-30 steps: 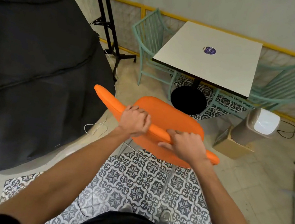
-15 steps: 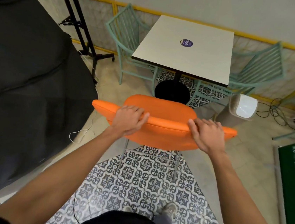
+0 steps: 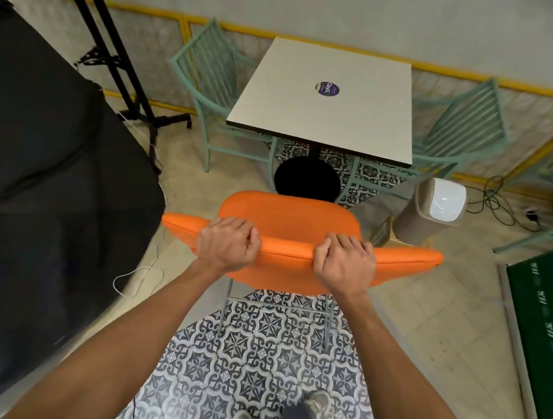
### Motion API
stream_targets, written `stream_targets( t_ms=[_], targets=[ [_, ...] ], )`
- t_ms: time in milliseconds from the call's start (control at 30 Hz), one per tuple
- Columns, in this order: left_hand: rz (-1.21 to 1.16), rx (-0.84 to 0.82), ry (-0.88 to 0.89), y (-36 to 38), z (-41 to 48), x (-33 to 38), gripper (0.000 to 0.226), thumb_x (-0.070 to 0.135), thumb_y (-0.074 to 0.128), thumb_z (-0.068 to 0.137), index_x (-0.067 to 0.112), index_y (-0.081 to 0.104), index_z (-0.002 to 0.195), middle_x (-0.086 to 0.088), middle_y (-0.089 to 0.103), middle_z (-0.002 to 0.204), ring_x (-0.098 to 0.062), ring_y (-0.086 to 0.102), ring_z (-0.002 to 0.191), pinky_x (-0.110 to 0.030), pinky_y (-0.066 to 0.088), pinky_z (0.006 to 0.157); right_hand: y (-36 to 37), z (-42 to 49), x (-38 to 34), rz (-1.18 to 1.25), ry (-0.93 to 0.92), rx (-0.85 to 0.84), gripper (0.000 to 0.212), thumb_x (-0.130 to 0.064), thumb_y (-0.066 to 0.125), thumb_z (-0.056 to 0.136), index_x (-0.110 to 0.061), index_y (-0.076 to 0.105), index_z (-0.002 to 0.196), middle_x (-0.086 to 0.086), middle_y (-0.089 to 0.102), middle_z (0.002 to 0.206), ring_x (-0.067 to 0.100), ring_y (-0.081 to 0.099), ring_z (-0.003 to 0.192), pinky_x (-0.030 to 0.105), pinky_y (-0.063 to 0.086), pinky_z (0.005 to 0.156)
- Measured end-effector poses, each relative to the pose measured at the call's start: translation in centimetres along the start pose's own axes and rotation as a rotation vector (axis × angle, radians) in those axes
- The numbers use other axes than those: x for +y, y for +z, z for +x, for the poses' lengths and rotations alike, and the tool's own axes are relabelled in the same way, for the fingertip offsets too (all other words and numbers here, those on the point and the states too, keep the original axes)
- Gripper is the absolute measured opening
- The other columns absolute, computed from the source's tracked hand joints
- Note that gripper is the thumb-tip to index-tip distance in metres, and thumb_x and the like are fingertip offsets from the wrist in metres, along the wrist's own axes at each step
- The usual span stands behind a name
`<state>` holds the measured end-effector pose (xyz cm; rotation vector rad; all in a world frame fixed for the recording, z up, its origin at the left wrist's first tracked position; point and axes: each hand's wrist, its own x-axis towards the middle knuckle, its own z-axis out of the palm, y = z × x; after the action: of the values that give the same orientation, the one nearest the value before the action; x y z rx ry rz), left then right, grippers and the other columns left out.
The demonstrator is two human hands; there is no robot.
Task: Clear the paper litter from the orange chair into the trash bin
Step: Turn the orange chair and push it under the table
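Observation:
The orange chair (image 3: 290, 216) stands on the patterned floor in front of me, facing the white table (image 3: 327, 111). My left hand (image 3: 228, 243) grips the top of its backrest left of centre. My right hand (image 3: 345, 262) grips the same edge right of centre, fingers curled over it. The beige trash bin (image 3: 432, 208) with a white swing lid stands on the floor to the chair's right, beside the table. No paper shows on the visible part of the seat.
Teal metal chairs (image 3: 213, 88) flank the table, with another (image 3: 467, 127) on its right. A large black cloth (image 3: 37, 182) fills the left, a black stand (image 3: 119, 64) behind it. A green board (image 3: 547, 326) lies on the floor at right. Cables (image 3: 496, 203) trail near the wall.
The chair has swung from a slanted position to square with the table. My right hand shifted along the backrest and now curls over it. The view has moved closer and centred.

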<state>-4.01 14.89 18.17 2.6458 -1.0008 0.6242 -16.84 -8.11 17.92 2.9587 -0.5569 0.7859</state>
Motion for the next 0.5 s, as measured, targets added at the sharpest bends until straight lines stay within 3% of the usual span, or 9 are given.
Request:
stream_targets(
  t_ms=[500],
  targets=[
    [-0.03, 0.113, 0.024, 2.1, 3.8, -1.3, 0.03, 0.027, 0.05, 0.089, 0.018, 0.063, 0.062, -0.001, 0.06, 0.056, -0.023, 0.057, 0.051, -0.034, 0.046, 0.052, 2.7, 3.5, 0.4, 0.03, -0.002, 0.173, 0.031, -0.024, 0.048, 0.092, -0.019, 0.062, 0.065, 0.0, 0.058, 0.06, 0.024, 0.054, 0.056, 0.039, 0.037, 0.061]
  ],
)
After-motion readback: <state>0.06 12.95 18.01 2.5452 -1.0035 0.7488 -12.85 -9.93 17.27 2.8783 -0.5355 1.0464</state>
